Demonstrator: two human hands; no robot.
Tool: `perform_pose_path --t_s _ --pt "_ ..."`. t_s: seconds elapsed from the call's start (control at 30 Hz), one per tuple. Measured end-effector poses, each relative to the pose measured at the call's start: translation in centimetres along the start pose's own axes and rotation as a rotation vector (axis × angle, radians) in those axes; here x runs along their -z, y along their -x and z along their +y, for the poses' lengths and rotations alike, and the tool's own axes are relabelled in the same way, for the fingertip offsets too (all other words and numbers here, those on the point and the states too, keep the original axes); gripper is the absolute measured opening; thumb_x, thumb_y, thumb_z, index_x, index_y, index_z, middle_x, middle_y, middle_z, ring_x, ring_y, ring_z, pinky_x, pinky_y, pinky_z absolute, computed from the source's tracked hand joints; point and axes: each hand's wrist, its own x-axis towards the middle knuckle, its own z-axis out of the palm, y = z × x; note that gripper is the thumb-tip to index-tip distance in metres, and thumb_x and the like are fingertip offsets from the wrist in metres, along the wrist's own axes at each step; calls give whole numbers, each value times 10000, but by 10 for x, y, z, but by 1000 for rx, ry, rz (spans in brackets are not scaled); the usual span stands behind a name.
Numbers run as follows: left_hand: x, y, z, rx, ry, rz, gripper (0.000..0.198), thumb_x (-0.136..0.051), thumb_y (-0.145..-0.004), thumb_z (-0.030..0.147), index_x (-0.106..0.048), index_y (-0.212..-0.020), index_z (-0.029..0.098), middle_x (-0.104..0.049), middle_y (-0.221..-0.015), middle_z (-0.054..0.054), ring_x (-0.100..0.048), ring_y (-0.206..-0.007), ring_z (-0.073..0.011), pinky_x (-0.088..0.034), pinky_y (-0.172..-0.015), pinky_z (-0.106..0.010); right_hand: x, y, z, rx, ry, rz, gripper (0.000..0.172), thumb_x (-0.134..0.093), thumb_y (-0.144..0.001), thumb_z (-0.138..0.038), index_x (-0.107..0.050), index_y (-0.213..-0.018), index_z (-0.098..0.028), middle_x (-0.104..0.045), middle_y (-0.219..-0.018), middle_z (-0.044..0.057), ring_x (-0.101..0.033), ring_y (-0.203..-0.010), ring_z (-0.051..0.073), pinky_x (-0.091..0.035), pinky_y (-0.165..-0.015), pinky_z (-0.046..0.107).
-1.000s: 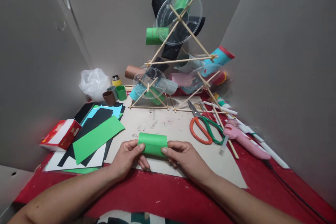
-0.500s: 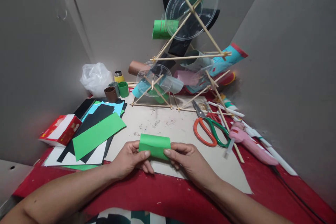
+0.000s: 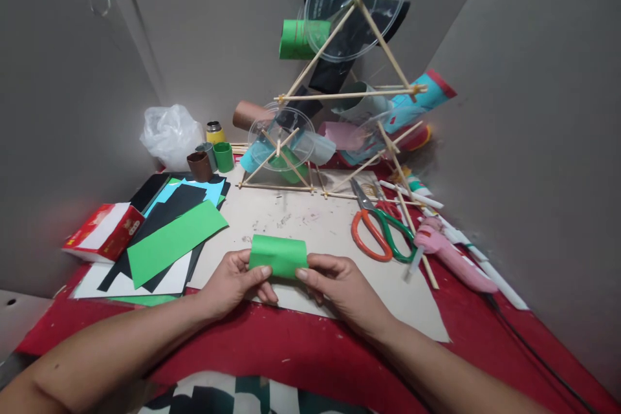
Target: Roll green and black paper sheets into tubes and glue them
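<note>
A small folded piece of green paper (image 3: 278, 255) is held between both hands just above a beige board (image 3: 310, 226). My left hand (image 3: 233, 284) pinches its left end, thumb on top. My right hand (image 3: 339, 288) pinches its right end the same way. Behind the board stands a model of wooden sticks (image 3: 349, 97) with clear plastic discs (image 3: 356, 3) and paper tubes of green, black, brown and blue fixed to it.
Sheets of green, black, blue and white paper (image 3: 169, 239) lie at the left beside a red box (image 3: 104, 229). Scissors with orange and green handles (image 3: 381, 229), a pink glue gun (image 3: 451, 255) and glue sticks lie at the right. A plastic bag (image 3: 169, 136) and small cups stand behind.
The green paper has stayed pinched between both hands and looks slightly narrower. The view has tilted down a little, so the stick model sits higher in the frame.
</note>
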Motion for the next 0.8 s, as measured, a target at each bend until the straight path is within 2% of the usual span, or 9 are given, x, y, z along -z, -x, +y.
perform_pose_path --t_s 0.2,0.5,0.8 --pt "-2 0 3 -58 -9 21 319 -706 -793 399 -645 -862 94 -723 -613 -78 -650 -520 -129 -499 -552 -193 -3 0 3 11 -60 83 391 -805 -612 -489 -638 -755 -166 -469 -483 -63 -362 -436 82 -265 -433 232" --pt "0 1 1 -42 33 9 313 -698 -805 377 -647 -886 80 -723 -612 -90 -653 -511 -127 -497 -538 -183 -2 -1 1 42 -51 29 327 -780 -667 -448 -638 -665 -154 -470 -476 -60 -363 -430 75 -266 -436 232" --pt "-2 -1 -8 -60 124 0 406 -712 -775 430 -624 -944 71 -708 -576 -93 -645 -461 -134 -490 -475 -177 -2 -4 6 58 -14 -15 363 -748 -705 -462 -596 -613 -145 -434 -467 -62 -343 -428 70 -229 -430 221"
